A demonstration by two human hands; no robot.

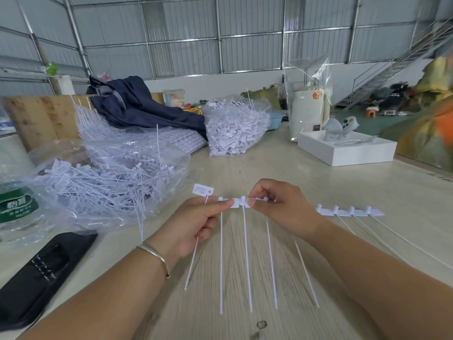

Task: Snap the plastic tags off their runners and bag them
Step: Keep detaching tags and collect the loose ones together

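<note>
Hands point(196, 217) over tags point(239, 203), heads half-hidden

The table point(318, 192) was a pale wood-grain top. On the near left sat a clear bag of loose tags point(98, 182), a water bottle point(17, 209) and a black case point(41, 271). Further back were a second bag of tags point(235, 131), a dark navy jacket point(144, 106) and, on the right, a white box point(343, 148), with a strip of tags point(350, 211) lying nearer
</note>
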